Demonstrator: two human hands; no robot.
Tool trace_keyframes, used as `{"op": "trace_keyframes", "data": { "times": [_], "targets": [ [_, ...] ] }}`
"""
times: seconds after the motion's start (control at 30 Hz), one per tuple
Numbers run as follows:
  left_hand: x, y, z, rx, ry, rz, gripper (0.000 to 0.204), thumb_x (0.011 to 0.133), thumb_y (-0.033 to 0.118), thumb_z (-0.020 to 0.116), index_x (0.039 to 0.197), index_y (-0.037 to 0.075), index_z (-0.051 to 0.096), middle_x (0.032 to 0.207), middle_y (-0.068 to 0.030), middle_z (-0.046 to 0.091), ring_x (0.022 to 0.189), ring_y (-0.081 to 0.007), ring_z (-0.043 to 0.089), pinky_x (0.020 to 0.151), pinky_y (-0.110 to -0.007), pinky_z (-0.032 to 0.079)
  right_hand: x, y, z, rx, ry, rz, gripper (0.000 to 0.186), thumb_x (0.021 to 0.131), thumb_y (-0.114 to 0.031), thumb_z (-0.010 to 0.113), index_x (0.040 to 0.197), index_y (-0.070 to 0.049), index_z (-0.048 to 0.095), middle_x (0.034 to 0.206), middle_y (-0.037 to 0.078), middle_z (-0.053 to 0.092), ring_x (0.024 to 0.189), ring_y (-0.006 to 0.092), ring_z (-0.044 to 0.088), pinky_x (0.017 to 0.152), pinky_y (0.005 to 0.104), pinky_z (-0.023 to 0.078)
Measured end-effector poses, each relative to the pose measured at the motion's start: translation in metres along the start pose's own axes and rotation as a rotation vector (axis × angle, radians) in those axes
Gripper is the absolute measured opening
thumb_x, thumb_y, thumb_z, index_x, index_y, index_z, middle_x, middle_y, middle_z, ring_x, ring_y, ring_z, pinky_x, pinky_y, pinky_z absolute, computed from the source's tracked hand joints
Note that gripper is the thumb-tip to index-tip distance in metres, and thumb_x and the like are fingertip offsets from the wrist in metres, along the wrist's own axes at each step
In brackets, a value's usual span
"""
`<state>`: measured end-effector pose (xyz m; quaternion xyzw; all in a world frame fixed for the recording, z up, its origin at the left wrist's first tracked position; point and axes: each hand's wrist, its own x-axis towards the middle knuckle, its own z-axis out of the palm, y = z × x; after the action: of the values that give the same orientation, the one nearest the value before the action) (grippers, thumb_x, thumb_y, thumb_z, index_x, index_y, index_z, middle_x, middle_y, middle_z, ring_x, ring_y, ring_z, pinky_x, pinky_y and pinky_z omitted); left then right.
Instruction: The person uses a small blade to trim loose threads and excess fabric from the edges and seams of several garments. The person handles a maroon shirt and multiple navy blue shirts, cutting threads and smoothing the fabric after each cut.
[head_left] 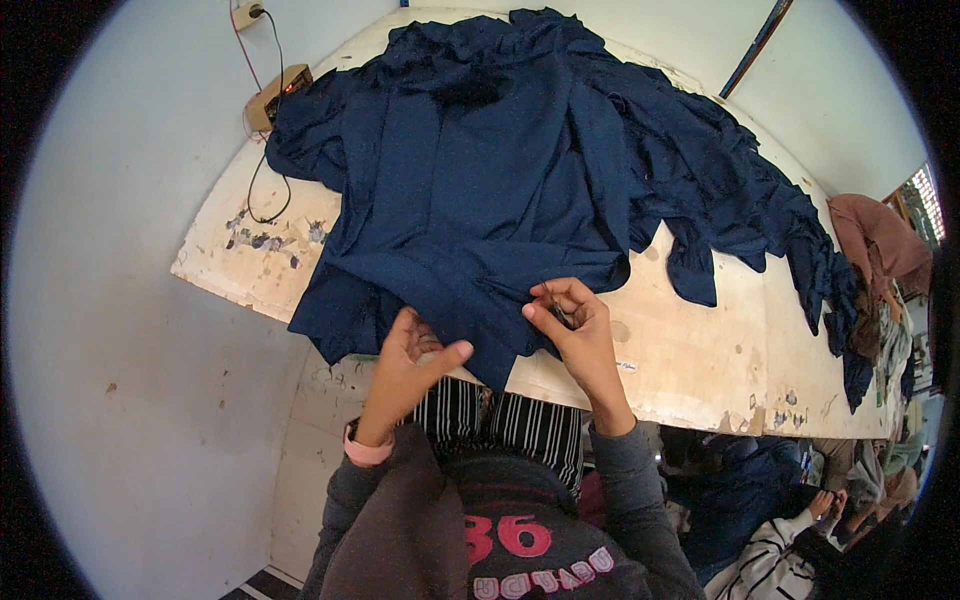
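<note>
A large dark navy garment (480, 160) lies spread over the pale table, its lower part hanging past the near edge. My left hand (412, 358) is at this hanging part, thumb held apart and fingertips partly hidden against the cloth; it does not grip it. My right hand (582, 335) is closed, thumb and forefinger pinched at the garment's lower right. In its fingers sits a small dark tool (559, 314) that looks like thread snips, mostly covered by the hand.
More navy garments (700, 190) heap along the table's back and right. The worn wooden table (690, 370) has peeling patches. A brown box (278, 98) with a black cable stands at the far left, by a white wall. Other people (790, 540) sit at the lower right.
</note>
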<state>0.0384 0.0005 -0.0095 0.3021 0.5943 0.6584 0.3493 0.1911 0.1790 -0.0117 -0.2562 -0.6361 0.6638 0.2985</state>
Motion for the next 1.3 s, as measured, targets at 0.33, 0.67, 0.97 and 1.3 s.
{"op": "trace_keyframes", "data": {
  "times": [0.33, 0.67, 0.97, 1.3],
  "targets": [
    [-0.008, -0.022, 0.027, -0.744, -0.254, -0.349, 0.035, 0.103, 0.018, 0.061, 0.133, 0.0, 0.056, 0.13, -0.0112, 0.068, 0.115, -0.0246, 0.068, 0.103, -0.04, 0.054, -0.013, -0.04, -0.003, -0.008, 0.084, -0.07, 0.024, 0.089, -0.004, 0.078, 0.109, -0.004, 0.065, 0.1, 0.004, 0.072, 0.091, 0.0101, 0.067, 0.084, 0.0235, 0.051],
    [-0.01, 0.023, 0.03, -0.3, -0.124, -0.305, 0.025, 0.101, 0.018, 0.068, 0.108, -0.006, 0.066, 0.102, -0.0101, 0.073, 0.088, -0.0143, 0.073, 0.076, -0.028, 0.063, -0.062, -0.106, -0.011, -1.311, -0.192, -0.802, 0.033, 0.082, -0.017, 0.074, 0.114, -0.014, 0.07, 0.101, -0.001, 0.067, 0.077, 0.0174, 0.059, 0.068, 0.0327, 0.042],
    [-0.012, 0.024, 0.037, -0.217, -0.028, -0.27, 0.024, 0.099, 0.021, 0.072, 0.092, 0.0, 0.062, 0.088, -0.0033, 0.067, 0.075, -0.0065, 0.066, 0.066, -0.023, 0.062, -0.077, -0.113, 0.002, -1.614, -0.369, -0.972, 0.034, 0.083, -0.019, 0.065, 0.116, -0.012, 0.07, 0.107, 0.001, 0.066, 0.083, 0.0159, 0.058, 0.076, 0.0318, 0.044],
    [-0.012, 0.035, 0.042, -0.256, -0.119, -0.284, 0.023, 0.1, 0.019, 0.07, 0.106, -0.002, 0.066, 0.098, -0.0037, 0.071, 0.085, -0.0078, 0.068, 0.072, -0.024, 0.062, -0.076, -0.108, 0.004, -1.637, -0.366, -0.982, 0.033, 0.085, -0.021, 0.062, 0.115, -0.007, 0.069, 0.103, 0.005, 0.065, 0.085, 0.0184, 0.058, 0.075, 0.0318, 0.044]
  ]
}}
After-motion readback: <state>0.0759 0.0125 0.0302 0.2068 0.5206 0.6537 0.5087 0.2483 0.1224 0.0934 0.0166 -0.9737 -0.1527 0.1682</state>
